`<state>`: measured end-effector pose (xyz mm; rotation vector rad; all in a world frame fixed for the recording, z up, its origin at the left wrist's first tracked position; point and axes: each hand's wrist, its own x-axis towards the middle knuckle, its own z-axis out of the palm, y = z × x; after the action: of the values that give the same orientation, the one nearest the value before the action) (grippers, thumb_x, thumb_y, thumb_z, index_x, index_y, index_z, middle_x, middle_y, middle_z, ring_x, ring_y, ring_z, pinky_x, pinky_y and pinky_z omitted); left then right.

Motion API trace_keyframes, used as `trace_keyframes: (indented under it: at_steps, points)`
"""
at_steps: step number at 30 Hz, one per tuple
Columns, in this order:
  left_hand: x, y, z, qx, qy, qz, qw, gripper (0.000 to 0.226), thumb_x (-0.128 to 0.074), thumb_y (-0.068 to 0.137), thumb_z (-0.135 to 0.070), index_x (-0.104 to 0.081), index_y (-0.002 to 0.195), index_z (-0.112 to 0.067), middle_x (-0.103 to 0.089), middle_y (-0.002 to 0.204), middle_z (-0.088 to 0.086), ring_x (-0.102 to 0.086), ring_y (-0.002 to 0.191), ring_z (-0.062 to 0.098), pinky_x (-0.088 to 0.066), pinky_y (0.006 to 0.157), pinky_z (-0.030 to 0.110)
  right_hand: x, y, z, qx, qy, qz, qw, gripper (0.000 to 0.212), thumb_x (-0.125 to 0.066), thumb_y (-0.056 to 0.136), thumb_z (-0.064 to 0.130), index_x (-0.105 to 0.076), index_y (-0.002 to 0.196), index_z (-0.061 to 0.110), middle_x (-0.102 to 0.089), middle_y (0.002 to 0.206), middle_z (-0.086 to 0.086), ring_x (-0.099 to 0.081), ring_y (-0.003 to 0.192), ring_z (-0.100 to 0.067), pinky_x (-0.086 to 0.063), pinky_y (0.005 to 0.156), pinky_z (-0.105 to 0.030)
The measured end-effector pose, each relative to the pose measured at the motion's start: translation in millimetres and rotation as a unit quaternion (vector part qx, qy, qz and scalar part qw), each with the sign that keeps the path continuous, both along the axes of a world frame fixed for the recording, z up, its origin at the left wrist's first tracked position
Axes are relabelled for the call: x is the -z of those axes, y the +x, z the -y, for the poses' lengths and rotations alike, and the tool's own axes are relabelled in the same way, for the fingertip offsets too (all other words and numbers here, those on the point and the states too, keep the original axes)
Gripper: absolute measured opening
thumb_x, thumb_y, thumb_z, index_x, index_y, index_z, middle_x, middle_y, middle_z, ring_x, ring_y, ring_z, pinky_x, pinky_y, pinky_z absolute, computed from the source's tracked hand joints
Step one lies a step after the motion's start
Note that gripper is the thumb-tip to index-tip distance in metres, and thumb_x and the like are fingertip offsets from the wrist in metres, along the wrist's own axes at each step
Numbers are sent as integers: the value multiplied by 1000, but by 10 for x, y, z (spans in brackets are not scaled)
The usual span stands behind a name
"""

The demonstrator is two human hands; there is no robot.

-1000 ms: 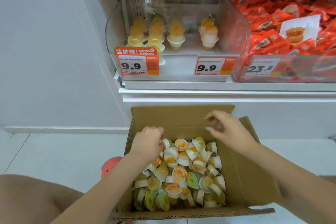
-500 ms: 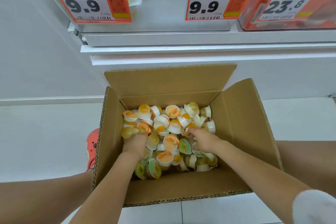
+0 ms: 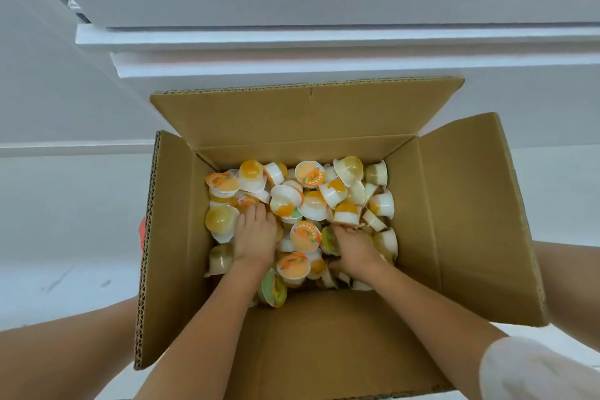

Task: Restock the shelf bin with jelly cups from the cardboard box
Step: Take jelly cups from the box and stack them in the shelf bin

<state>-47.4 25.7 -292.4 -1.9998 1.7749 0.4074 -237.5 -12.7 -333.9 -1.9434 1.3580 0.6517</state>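
Both down in the cardboard box (image 3: 467, 204) among the loose jelly cups (image 3: 305, 201): left hand (image 3: 255, 234) flat on the heap, right hand (image 3: 355, 245) dug in, grip hidden. Risk of cups spilling from an overfull scoop, or lids crushed under pressing palms.

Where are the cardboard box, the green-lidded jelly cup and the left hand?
cardboard box (image 3: 305, 120): head view, inside of the far flap.
green-lidded jelly cup (image 3: 274, 290): head view, its lid.
left hand (image 3: 255, 232): head view, back of the hand.
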Motion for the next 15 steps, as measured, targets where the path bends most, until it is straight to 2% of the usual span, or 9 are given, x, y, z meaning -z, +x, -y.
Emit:
trace_keyframes:
  at_steps: [3, 5, 7, 9, 10, 11, 12, 13, 15]
  points:
    - [-56, 87, -35, -40, -19, -110, 993, 56, -66, 84, -35, -44, 132, -17, -40, 138, 4, -35, 127, 22, -31, 103, 32, -97, 7, -13, 29, -28, 41, 998, 76, -76, 74, 25, -34, 137, 15, -49, 134, -10, -48, 122, -30, -46, 92, -37]
    - [-179, 189, -64, -144, -42, -263, 953, 51, -74, 77, -31, -54, 123, -18, -53, 126, 1, -46, 119, 21, -40, 96, 30, -213, 13, -47, 37, -35, 70, 996, 80, -75, 70, 22, -30, 136, 17, -52, 125, -9, -53, 113, -29, -49, 81, -35]
    - [-428, 280, -36, -325, -14, -426, 844, 44, -75, 78, -26, -58, 117, -17, -60, 115, 1, -56, 108, 19, -45, 86, 27, -382, 26, -55, 50, -25, 113, 992, 87, -75, 70, 24, -25, 141, 19, -53, 121, -7, -54, 111, -27, -49, 79, -35]
    - [-719, 326, 47, -515, 51, -567, 641, 31, -67, 86, -22, -57, 114, -17, -61, 114, 4, -59, 99, 17, -48, 86, 29, -632, 46, 3, 58, -3, 164, 985, 81, -74, 69, 30, -32, 137, 22, -52, 115, -2, -54, 108, -23, -49, 81, -33]
    - [-847, 350, 99, -574, 69, -617, 534, 24, -62, 89, -21, -58, 111, -15, -62, 112, 8, -60, 96, 19, -49, 87, 32, -767, 55, 54, 56, 5, 185, 981, 77, -73, 67, 34, -38, 135, 24, -50, 115, 0, -53, 109, -21, -48, 83, -32]
    - [-977, 378, 152, -606, 73, -650, 454, 18, -58, 91, -21, -60, 108, -13, -62, 109, 12, -61, 94, 22, -49, 89, 35, -910, 68, 119, 59, 12, 203, 977, 73, -73, 67, 37, -42, 133, 24, -49, 117, 1, -52, 109, -19, -48, 85, -31]
    - [-1085, 405, 191, -620, 72, -668, 406, 17, -55, 92, -23, -61, 105, -12, -62, 106, 14, -61, 94, 24, -49, 90, 38, -1077, 79, 191, 70, 21, 217, 973, 69, -74, 69, 37, -46, 131, 25, -48, 119, 1, -52, 108, -16, -48, 85, -28]
    - [-1196, 421, 214, -622, 74, -677, 388, 20, -53, 93, -25, -61, 105, -11, -63, 104, 15, -61, 94, 26, -48, 92, 39, -1255, 94, 263, 77, 26, 229, 970, 64, -75, 71, 35, -49, 129, 25, -49, 120, 1, -54, 101, -13, -48, 80, -25]
    - [-1410, 438, 241, -605, 86, -676, 411, 30, -50, 94, -32, -61, 110, -10, -62, 108, 16, -61, 97, 29, -47, 95, 41, -1649, 135, 401, 71, 20, 245, 967, 59, -75, 74, 31, -50, 127, 25, -53, 118, 0, -57, 84, -10, -47, 68, -22]
